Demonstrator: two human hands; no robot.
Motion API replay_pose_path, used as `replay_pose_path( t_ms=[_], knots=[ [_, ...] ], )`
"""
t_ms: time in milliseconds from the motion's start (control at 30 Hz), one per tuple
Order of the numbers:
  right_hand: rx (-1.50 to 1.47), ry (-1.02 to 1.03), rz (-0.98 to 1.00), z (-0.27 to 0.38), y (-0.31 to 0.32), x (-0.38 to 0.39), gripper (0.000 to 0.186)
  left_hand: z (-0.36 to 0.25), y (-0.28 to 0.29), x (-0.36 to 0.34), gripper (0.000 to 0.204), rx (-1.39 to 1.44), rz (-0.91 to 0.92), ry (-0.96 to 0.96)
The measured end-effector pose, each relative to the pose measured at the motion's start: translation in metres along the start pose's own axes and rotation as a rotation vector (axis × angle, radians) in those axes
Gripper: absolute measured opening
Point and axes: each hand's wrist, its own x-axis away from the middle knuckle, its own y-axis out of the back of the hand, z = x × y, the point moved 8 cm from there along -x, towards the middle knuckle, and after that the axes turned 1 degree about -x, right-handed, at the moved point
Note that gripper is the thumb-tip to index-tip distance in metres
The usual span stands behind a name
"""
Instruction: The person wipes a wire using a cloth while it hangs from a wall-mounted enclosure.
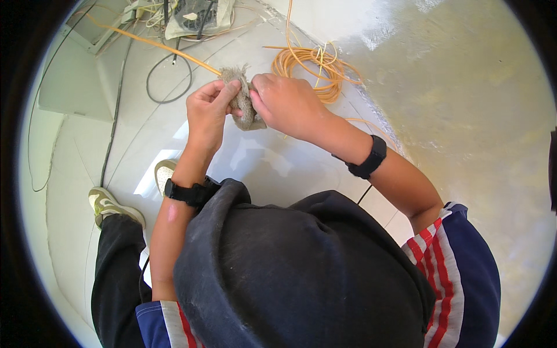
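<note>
A frayed grey-brown cloth rag (245, 104) is bunched between my two hands. My left hand (208, 113) pinches its left side, thumb on top and fingers beneath. On the other side, my right hand (290, 104) is closed on the rag with its fingers curled. An orange cable (185, 54) runs from the upper left down to the top of the rag. Where it meets the cloth, I cannot make out whether it passes inside or behind. Black bands are strapped round both my wrists.
Beyond my right hand, a coil of orange cable (316, 72) lies on the tiled floor. A black cable (118, 110) and a thin looped cord (169, 87) lie left. Farther off are a plastic bag (200, 18) and pale wires (154, 14). Rougher flooring (464, 104) spreads at right.
</note>
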Motion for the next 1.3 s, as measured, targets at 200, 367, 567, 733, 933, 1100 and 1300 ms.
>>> replay_pose_path(
  t_ms=[200, 367, 567, 733, 933, 1100, 1300],
  knots=[
    [0.019, 0.008, -0.053, -0.004, 0.014, 0.031, 0.015, -0.004, -0.012, 0.01, 0.016, 0.038, -0.06, -0.014],
    [0.02, -0.057, -0.065, -0.009, 0.024, 0.049, 0.013, 0.005, -0.013, 0.007, 0.015, 0.052, -0.072, 0.009],
    [-0.011, -0.192, 0.009, -0.026, 0.024, 0.077, 0.013, 0.006, -0.013, 0.007, 0.018, 0.061, -0.101, 0.033],
    [-0.154, -0.271, 0.069, -0.035, 0.019, 0.092, 0.018, 0.011, -0.011, 0.006, 0.016, 0.051, -0.078, 0.05],
    [-0.61, -0.303, 0.128, -0.036, -0.011, 0.045, 0.027, 0.011, -0.011, 0.008, 0.014, 0.012, -0.019, 0.02],
    [-0.572, -0.324, 0.295, -0.022, -0.026, 0.002, 0.03, -0.008, -0.007, 0.004, 0.012, 0.02, -0.072, -0.054],
    [-0.457, -0.253, 0.293, -0.031, -0.036, 0.04, 0.026, 0.006, 0.031, -0.003, 0.013, 0.115, -0.3, -0.005]
  ],
)
